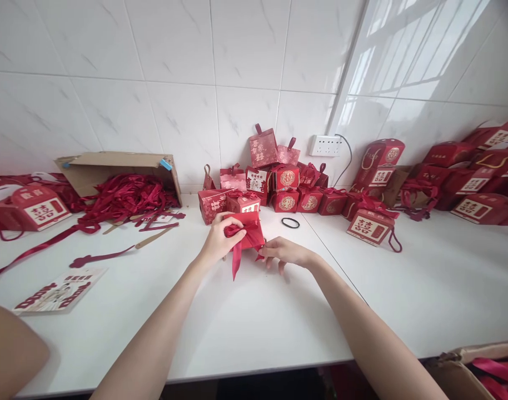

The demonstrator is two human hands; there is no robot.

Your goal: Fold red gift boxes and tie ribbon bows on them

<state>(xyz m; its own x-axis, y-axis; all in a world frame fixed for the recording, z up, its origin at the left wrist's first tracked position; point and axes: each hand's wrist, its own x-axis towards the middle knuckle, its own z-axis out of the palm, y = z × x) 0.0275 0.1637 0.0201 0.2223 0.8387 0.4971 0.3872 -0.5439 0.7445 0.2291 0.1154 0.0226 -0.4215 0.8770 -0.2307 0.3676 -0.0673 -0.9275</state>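
Note:
A small red gift box (254, 221) is at the middle of the white table, with a dark red ribbon (236, 261) across its top and one tail hanging down in front. My left hand (224, 240) grips the box from the left, its thumb pressing on the ribbon's knot or bow. From the right, my right hand (288, 253) pinches the other ribbon end near the box's lower right corner, its remaining fingers loosely curled. The underside of the box and part of the ribbon are hidden. Just behind the box stand more red gift boxes (212, 205).
A cardboard box (116, 158) spills a heap of red ribbons (131, 194) at left. Near it lie a printed card (61, 290) and a flat tag strip (101, 257). A black hair tie (290, 223), a power strip (326, 146) and stacked red boxes (473, 183) are rightward.

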